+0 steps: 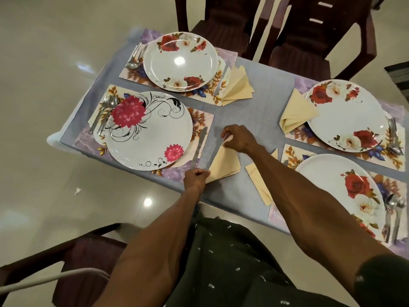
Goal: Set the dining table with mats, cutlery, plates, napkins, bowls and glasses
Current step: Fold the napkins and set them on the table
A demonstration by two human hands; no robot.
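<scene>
A cream folded napkin lies on the grey tablecloth, right of the near-left place setting. My left hand pinches its near corner. My right hand pinches its far tip. Beside it a knife rests on the floral mat under the pink-flower plate. A flat cream napkin lies left of the near-right rose plate. Folded napkins sit by the far-left plate and the far-right plate.
Each of the mats holds a plate, with a fork and spoon on its outer side, such as the pair. Dark chairs stand at the far end, and another chair is at my near left. The glossy floor surrounds the table.
</scene>
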